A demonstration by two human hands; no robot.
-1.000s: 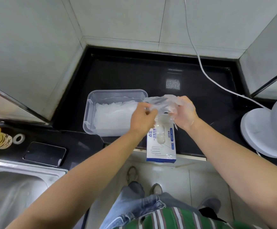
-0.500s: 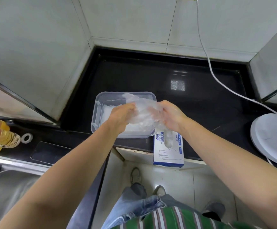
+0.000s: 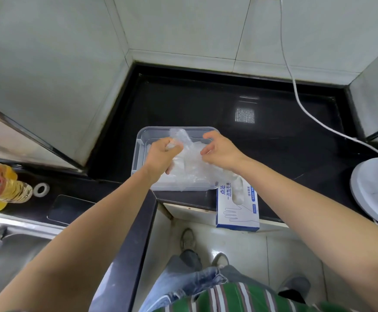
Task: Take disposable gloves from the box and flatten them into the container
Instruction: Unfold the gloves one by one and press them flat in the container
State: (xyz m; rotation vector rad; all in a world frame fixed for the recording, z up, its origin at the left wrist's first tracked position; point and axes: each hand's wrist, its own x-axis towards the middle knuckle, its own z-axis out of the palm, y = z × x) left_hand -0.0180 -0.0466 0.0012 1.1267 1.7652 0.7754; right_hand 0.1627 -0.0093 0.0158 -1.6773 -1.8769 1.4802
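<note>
Clear plastic film bunches under the curled fingers (image 3: 171, 145) of the left hand (image 3: 161, 155), which grips the glove (image 3: 180, 135). The right hand (image 3: 220, 152) pinches its other edge, apparently to stretch it flat. Both hover over the container (image 3: 139, 140), above the stacked gloves (image 3: 194, 176). The box (image 3: 237, 208) sits at its five o'clock on the worktop (image 3: 206, 104).

The container (image 3: 141, 143) sits on the counter (image 3: 285, 140), glove box (image 3: 237, 206) just right, phone (image 3: 68, 209) far left.
</note>
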